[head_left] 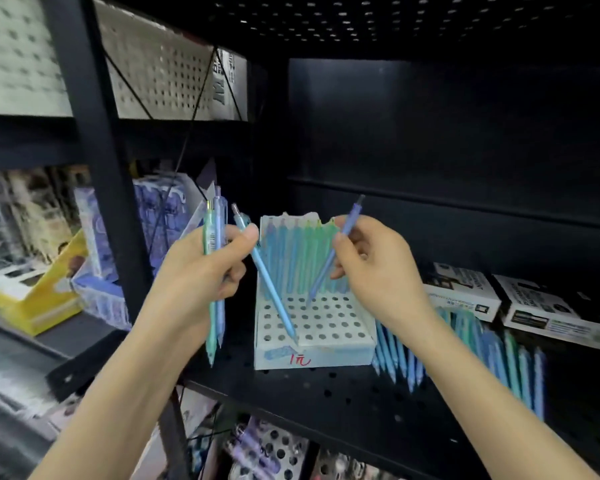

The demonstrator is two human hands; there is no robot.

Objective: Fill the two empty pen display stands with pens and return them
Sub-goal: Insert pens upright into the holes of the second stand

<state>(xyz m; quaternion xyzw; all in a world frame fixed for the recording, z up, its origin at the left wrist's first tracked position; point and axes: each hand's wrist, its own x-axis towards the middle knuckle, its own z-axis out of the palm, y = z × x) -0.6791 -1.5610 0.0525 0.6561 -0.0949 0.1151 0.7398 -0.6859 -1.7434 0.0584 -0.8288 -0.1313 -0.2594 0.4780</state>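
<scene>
A white pen display stand (326, 327) with rows of round holes sits on the black perforated shelf (326, 400). Its holes hold no pens, and pens are pictured on its back panel. My left hand (201, 268) grips a small bundle of blue and green pens (213, 306) and pinches one light blue pen (274, 292), whose tip rests at the stand's front holes. My right hand (371, 261) holds a purple-blue pen (329, 261) tilted, tip down over the stand's holes. Loose blue and green pens (465, 351) lie on the shelf right of the stand.
Two white boxes (506, 299) with dark printing lie at the right back of the shelf. A black upright post (97, 161) stands left of the stand. Yellow and purple packages (84, 271) fill the neighbouring shelf at left. More goods lie on the shelf below.
</scene>
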